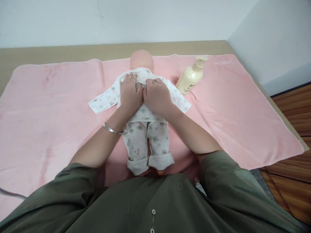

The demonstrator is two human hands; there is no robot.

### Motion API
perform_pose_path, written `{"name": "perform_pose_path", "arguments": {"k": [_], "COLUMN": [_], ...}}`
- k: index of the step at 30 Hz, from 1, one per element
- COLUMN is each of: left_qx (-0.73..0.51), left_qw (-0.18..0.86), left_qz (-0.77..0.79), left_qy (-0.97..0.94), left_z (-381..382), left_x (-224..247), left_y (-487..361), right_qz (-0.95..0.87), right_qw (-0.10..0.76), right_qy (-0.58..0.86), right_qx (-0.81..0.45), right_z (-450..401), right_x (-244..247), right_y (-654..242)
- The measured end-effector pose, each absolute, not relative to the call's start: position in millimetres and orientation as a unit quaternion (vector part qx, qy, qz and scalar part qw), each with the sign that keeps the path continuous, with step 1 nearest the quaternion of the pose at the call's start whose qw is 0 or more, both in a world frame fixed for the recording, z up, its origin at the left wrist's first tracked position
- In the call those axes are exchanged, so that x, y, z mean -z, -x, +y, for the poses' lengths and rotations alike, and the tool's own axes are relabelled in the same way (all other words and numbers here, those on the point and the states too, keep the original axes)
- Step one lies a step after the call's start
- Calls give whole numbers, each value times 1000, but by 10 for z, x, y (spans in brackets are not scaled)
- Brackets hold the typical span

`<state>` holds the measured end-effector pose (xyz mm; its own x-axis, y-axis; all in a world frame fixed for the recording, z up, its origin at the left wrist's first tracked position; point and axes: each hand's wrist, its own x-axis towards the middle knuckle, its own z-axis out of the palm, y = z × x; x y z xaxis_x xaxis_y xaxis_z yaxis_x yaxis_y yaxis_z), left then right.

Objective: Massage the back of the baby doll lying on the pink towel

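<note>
A baby doll point(142, 59) with a bald head lies on a pink mat, its feet toward me. It wears a white printed shirt point(143, 114) and matching trousers point(137, 140) with turned-up cuffs. My left hand point(131, 92) rests on the shirt's upper middle, fingers stretched out over the cloth. Beside it, my right hand point(157, 95) has its fingers curled around a fold of the shirt. The two thumbs meet near the centre. Both sleeves lie spread outward and look flat. The cloth under my palms is hidden.
A cream pump bottle point(190, 77) leans at the doll's right side in view, close to a sleeve. The pink mat point(60, 106) covers most of the wooden table point(109, 50). White walls point(121, 19) stand behind and to the right. A grey cable point(12, 194) shows at lower left.
</note>
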<state>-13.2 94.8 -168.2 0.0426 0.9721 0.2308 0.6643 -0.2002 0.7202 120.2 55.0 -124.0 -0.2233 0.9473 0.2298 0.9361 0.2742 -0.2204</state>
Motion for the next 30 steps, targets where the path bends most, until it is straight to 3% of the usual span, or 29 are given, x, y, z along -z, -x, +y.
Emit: {"name": "perform_pose_path", "arguments": {"k": [12, 30], "left_qx": [-336, -320], "left_qw": [193, 195], "left_qz": [599, 603], "left_qy": [-701, -704], "left_z": [580, 616], "left_x": [1507, 1485], "left_y": [-79, -78], "right_qz": [-770, -792], "right_qw": [206, 225], "right_qy": [597, 566], "right_qx": [-85, -49], "right_z": [820, 877], "right_x": [1280, 1417], "right_y": [-1395, -1400]}}
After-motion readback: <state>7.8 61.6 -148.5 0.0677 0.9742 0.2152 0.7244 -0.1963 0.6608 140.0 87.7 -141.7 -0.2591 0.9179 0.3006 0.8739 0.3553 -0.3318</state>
